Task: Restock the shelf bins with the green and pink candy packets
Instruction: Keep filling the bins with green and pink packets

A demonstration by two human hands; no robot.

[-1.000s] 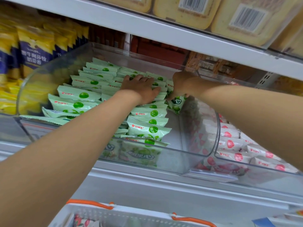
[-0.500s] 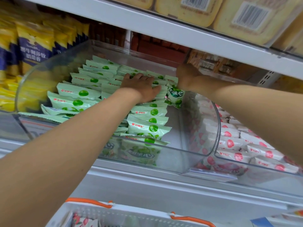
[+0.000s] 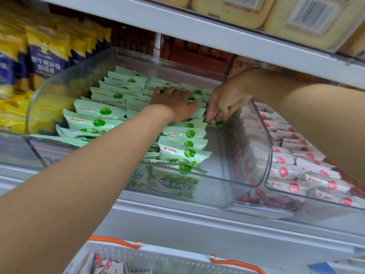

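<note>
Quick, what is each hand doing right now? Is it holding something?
Left hand: open, pressing flat on the stacked green candy packets.
Right hand: closed, pinching a single green candy packet.

I make out red 好丽友 on a green packet [image 3: 182, 152] near the front wall of the clear bin [image 3: 217, 189]. A large green pack [image 3: 173, 182] behind that wall shows 果心. White characters on the blue-and-yellow bags [image 3: 47, 63] and the digits on the barcode labels [image 3: 312, 13] are too blurred for me.

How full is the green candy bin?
Partly full: green packets cover its left and middle, but the bin shows bare floor on the right.
</note>
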